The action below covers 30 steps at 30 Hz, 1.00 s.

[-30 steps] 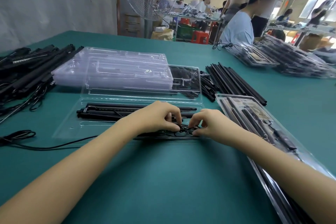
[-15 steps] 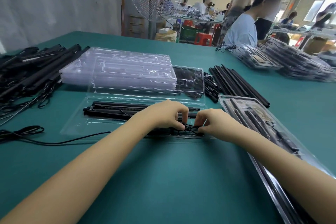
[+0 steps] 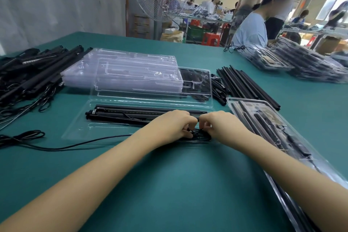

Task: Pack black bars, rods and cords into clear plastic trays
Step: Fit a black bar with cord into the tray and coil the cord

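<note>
A clear plastic tray (image 3: 81, 130) lies open on the green table in front of me. Black bars (image 3: 131, 114) lie in its far slots. A coiled black cord (image 3: 198, 135) sits at the tray's near right corner. My left hand (image 3: 173, 124) and my right hand (image 3: 220, 122) meet over this coil, and both pinch it with curled fingers. The cord's tail (image 3: 84, 144) runs left across the tray's near edge onto the table.
A stack of empty clear trays (image 3: 122, 69) stands behind the open one. Loose black rods (image 3: 246, 83) lie to the right, black bars and cords (image 3: 28, 75) at the left. A packed tray (image 3: 278, 133) lies under my right forearm, packed stacks (image 3: 305, 64) at far right. A fan and people stand beyond.
My two hands have drawn closer together over the coil. The camera view has shifted slightly; the tray and bars have stayed in place.
</note>
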Motion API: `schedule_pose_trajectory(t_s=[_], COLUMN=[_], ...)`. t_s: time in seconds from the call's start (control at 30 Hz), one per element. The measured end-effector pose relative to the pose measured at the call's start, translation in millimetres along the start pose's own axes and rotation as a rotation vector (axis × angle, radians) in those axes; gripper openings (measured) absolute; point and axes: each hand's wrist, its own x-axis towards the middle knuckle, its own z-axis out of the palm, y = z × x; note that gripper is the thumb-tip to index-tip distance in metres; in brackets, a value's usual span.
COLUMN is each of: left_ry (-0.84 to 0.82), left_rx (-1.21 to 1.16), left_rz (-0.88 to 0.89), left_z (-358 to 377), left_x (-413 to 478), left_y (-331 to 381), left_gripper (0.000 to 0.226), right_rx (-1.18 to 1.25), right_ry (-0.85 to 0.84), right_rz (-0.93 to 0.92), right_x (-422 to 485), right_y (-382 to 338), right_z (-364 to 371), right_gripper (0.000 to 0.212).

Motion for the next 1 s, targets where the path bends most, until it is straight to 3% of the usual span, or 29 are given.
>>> schedule_pose_trajectory(t_s=[0.73, 0.87, 1.0], left_ry=[0.031, 0.06, 0.034], left_rx=[0.033, 0.203, 0.34], left_rz=[-0.061, 0.014, 0.065], left_z=[4.9, 8.1, 5.4], left_x=[-1.3, -8.8, -18.5], left_y=[3.2, 11.5, 14.8], left_gripper=[0.014, 0.004, 0.014], right_rx=[0.268, 0.358, 0.368], right_ry=[-0.002, -0.087, -0.157], right_rz=[0.082, 0.036, 0.014], right_x=[3.0, 3.5, 4.2], right_y=[9.3, 18.6, 25.4], right_z=[0.9, -8.6, -15.6], right_gripper=[0.004, 0.012, 0.026])
